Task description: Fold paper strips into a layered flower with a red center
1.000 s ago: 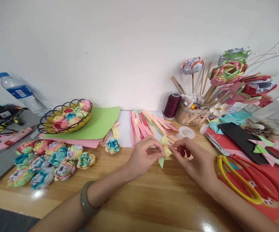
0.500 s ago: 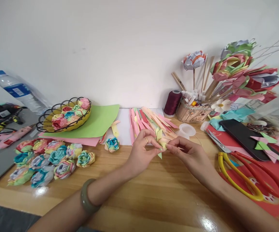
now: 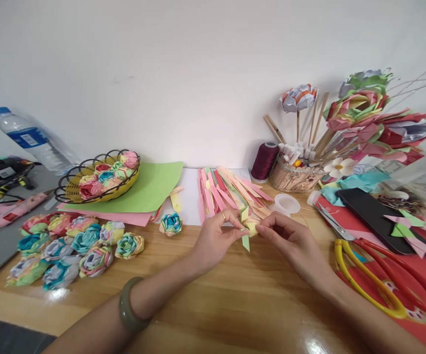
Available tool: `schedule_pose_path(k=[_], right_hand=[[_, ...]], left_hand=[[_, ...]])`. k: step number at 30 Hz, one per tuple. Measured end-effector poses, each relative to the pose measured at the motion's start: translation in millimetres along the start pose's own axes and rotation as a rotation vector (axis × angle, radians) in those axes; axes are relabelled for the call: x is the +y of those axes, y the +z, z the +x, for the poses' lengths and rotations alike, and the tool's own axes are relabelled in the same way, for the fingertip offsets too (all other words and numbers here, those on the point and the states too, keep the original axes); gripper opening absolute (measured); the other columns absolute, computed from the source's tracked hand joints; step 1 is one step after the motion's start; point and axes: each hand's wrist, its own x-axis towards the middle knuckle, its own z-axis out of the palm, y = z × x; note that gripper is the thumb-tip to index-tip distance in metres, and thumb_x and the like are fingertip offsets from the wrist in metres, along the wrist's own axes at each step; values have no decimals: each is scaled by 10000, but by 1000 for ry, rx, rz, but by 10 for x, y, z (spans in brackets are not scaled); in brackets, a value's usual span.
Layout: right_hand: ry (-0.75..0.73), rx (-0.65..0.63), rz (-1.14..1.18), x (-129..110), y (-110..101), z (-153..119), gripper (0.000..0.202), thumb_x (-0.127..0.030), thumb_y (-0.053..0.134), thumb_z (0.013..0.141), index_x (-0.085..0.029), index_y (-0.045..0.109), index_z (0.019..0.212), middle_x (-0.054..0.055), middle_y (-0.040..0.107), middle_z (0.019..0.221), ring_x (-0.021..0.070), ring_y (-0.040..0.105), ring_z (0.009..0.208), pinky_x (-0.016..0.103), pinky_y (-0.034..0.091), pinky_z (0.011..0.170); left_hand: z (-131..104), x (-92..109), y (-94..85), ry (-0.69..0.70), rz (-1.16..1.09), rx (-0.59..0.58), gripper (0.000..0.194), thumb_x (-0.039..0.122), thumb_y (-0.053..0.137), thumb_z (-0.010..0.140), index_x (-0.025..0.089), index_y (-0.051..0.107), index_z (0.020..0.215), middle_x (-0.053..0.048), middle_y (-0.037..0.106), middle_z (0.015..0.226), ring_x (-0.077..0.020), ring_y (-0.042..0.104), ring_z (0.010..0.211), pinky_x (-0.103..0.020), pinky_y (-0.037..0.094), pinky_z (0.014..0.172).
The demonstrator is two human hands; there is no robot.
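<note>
Yellow-green folded paper (image 3: 251, 228), head view: off ctr twd 5 o'clock, pinched btwn L hand (image 3: 216, 241) & R hand (image 3: 290, 238), thumb + fingers of each closed on it. From it: strip pile (image 3: 218, 194) 11 o'clock, rosette (image 3: 171, 224) 9, scissors (image 3: 362, 243) ~4.
</note>
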Motion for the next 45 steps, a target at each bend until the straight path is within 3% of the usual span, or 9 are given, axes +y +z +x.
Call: schedule_pose_path(k=[11,31,36,39,42,45], right_hand=[[53,21,11,13,-1,6,245,-390,500,801,-184,503,667,-22,471,637,122,427,601,245,347,555],[19,32,34,-7,13,-7,229,-364,492,810,-187,495,665,-11,495,641,131,472,611,255,392,567],[10,27,20,-3,6,3,215,-344,479,818,-188,491,670,-11,498,637,132,484,602,256,403,558],[-97,123,-64,-10,-14,-26,114,-288,468,830,-198,522,786,3,513,690,144,511,636,269,428,576],[-392,254,-308,-34,-24,-72,143,-219,524,793,-224,546,934,32,516,776,170,520,708,295,440,608],[-598,191,-488,-41,-9,-87,194,-188,569,761,-234,556,949,51,524,820,184,529,751,308,454,621]], left_hand=[[30,93,0,-204,-73,53,196,314,647,661,139,574,709,-19,565,793,-121,563,703,-257,510,623],[13,65,26,-164,-224,81,213,308,662,658,135,538,668,-10,590,752,-97,550,644,-239,473,619],[21,57,10,-124,-173,77,178,284,633,689,141,527,683,-10,588,762,-93,538,641,-233,451,619],[22,42,0,-64,-61,104,119,250,595,724,149,534,707,-21,584,793,-121,551,747,-248,444,687],[9,45,6,23,55,96,73,216,572,745,154,558,709,-46,573,912,-152,536,902,-264,426,777],[-9,64,18,97,112,56,68,202,558,759,161,559,705,-43,550,888,-155,522,907,-263,426,770]])
